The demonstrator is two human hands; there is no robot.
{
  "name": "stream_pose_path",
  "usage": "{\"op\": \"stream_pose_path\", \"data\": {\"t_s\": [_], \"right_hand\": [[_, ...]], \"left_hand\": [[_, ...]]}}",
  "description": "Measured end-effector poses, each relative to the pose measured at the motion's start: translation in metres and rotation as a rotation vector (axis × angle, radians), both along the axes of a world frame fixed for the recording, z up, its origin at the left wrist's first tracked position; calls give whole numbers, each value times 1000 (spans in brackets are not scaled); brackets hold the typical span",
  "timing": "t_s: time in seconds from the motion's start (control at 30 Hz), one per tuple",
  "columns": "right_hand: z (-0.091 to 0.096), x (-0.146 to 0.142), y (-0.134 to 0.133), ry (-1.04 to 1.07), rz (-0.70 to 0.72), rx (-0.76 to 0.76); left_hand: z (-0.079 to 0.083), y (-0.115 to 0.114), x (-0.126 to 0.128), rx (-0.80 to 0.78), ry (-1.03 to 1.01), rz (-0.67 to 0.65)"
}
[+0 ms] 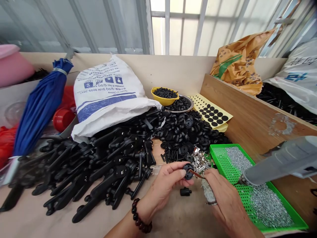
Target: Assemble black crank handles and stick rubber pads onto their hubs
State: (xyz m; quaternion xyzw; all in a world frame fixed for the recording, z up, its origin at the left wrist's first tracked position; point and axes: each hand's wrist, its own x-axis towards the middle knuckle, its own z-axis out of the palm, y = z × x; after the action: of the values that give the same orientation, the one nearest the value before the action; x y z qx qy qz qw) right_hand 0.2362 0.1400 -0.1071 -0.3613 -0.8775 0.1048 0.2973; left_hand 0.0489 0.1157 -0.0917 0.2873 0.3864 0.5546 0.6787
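Note:
My left hand [170,177], with a beaded bracelet on the wrist, pinches a black round plastic disc [188,171] by its edge. Closed around a hand tool [208,193] is my right hand [223,195]. That tool has a whitish, worn-looking wrapped handle and a thin brown tip, which meets the face of the disc; its exact kind is unclear. Below the disc, a small black plastic part [185,191] lies on the table. Just beyond my fingers are a pile of small metal clips [200,158] and several black screw-like pieces [170,156].
Black handle-like parts [111,172] are heaped at left, black discs [188,125] behind. A green tray [224,172] with metal pins stands at right beneath a grey power driver [279,162]. A white sack [109,89], yellow bowl [155,96] and sticker sheets [223,112] lie farther back.

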Motion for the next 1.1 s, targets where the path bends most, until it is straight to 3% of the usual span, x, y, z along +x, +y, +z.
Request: {"op": "stream_pose_path", "data": {"t_s": [0.2,0.37,0.67,0.93,1.03,1.1], "right_hand": [[12,-4,-2,-172,-21,299],[26,-9,-5,-215,-23,401],[24,-10,-12,-274,23,325],[15,-10,-7,-190,155,120],[13,-12,-4,-160,131,133],[12,-14,-4,-143,89,147]], "left_hand": [[-4,-1,-4,33,13,-31],[-3,-2,-2,120,144,51],[-3,-7,-13,498,793,150],[0,-12,-16,595,866,71],[1,-14,-10,615,937,12],[0,-15,-5,565,946,67]]}}
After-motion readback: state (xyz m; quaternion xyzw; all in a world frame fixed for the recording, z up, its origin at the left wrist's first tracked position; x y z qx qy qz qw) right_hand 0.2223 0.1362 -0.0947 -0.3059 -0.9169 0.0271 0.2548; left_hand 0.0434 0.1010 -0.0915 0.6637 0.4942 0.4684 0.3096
